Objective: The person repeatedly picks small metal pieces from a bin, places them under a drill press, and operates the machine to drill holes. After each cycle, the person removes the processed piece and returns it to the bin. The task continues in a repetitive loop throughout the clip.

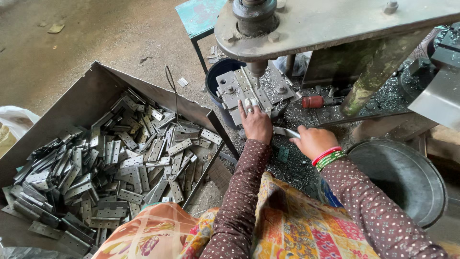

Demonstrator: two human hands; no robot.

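Metal tray [91, 96] heaped with hinge plates [120, 163]; floor [96, 33] beneath.

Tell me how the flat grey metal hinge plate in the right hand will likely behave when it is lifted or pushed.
The flat grey metal hinge plate, pinched by the right hand, looks thin and rigid, so it probably stays stiff. Being flat, it should slide rather than roll. Its bare metal looks smooth, so it may slip, especially among the metal shavings on the bench.

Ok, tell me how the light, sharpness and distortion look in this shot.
Head view: soft, even daylight, weak shadows; hinges in the metal tray glint mildly; left hand and right hand sharp, no motion blur; the press plate looms large and bowed from wide-angle stretch.
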